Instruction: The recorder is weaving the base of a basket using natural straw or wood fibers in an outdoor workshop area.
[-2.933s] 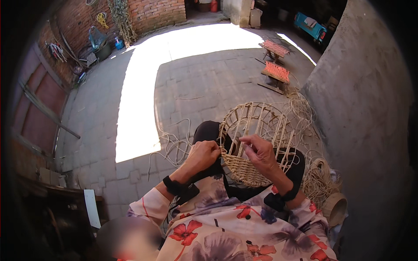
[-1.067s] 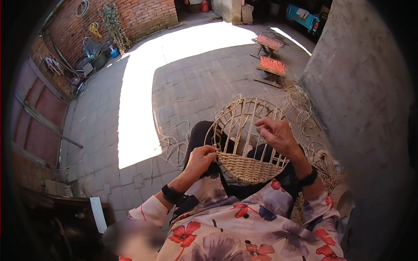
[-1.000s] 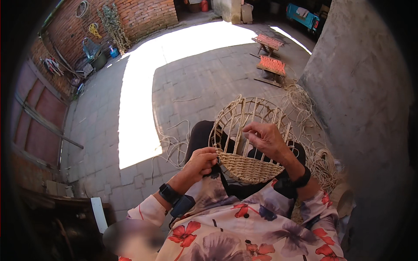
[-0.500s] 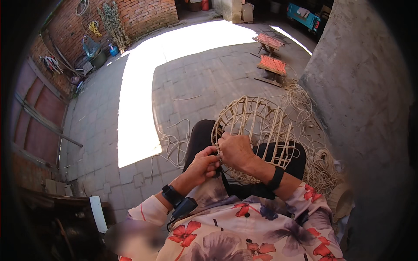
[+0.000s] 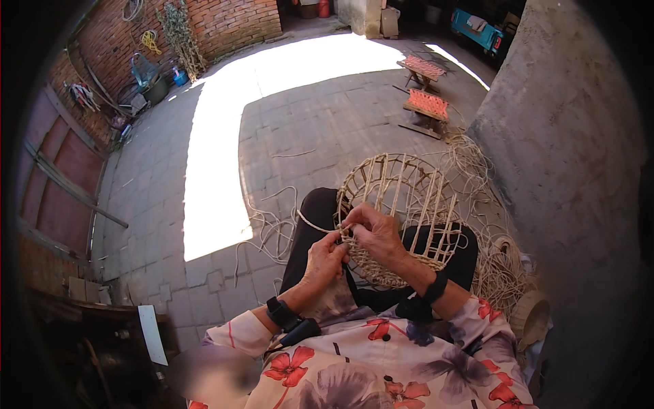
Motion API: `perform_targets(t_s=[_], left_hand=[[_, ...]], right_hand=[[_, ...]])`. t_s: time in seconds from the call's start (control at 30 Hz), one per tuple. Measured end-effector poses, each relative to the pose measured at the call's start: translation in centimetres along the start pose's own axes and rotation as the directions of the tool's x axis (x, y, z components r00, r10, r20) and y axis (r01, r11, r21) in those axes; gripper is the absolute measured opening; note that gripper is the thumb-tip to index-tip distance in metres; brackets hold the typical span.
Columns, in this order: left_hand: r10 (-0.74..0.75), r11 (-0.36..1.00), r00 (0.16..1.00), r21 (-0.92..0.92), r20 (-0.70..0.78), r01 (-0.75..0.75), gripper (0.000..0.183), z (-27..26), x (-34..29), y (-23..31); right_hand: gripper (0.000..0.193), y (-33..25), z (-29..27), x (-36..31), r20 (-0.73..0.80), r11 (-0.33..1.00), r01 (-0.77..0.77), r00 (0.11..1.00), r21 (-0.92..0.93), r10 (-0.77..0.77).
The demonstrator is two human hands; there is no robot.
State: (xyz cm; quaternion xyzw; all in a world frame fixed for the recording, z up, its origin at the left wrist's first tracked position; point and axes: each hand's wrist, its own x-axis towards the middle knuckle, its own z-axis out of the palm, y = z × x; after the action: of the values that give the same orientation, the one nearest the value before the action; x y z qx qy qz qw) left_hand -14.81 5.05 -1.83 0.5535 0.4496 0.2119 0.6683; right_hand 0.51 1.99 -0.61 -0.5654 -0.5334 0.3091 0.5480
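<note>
Pinching pale strand [image 5: 315, 225] at round basket frame [image 5: 402, 198]

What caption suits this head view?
Both hands, left hand and right hand, weave a strand into a half-made basket on the lap.

Basket frame [image 5: 398, 204]: pale straw, open ribs w/ tight woven band at 6 o'clock. Blouse [image 5: 381, 368]: cream w/ red & grey-purple flowers. Trousers [image 5: 310, 232]: black. Wrist bands [image 5: 281, 313]: black. Stools [image 5: 427, 105] at 12–1 o'clock: orange-red woven tops. Brick wall [image 5: 231, 20] at 11: red-brown. Paving [image 5: 170, 177]: grey.
</note>
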Motion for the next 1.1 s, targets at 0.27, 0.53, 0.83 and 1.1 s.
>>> perform_targets(t_s=[0.27, 0.53, 0.83, 1.1], left_hand=[[0.001, 0.998, 0.998, 0.069, 0.069, -0.005, 0.023, -0.1, 0.3, 0.1], [0.216, 0.946, 0.976, 0.253, -0.026, -0.203, 0.017, -1.2, 0.1, -0.1], [0.828, 0.256, 0.522, 0.693, 0.202, -0.674, 0.008, -0.1, 2.0, 2.4], [0.656, 0.145, 0.657, 0.792, 0.371, -0.593, 0.009, 0.8, 2.6, 3.2]], right_hand=[[0.017, -0.1, -1.6, -1.1, 0.22, 0.793, -0.402, 0.916, 0.458, 0.337], [0.018, 0.4, -4.0, -1.1, 0.096, 0.955, -0.28, 0.958, 0.099, 0.271], [0.01, 0.9, -8.4, -2.6, -0.038, 0.843, -0.432, 0.883, 0.321, 0.467], [0.009, 0.4, -6.4, 2.1, 0.036, 0.86, -0.297, 0.95, 0.415, 0.311]])
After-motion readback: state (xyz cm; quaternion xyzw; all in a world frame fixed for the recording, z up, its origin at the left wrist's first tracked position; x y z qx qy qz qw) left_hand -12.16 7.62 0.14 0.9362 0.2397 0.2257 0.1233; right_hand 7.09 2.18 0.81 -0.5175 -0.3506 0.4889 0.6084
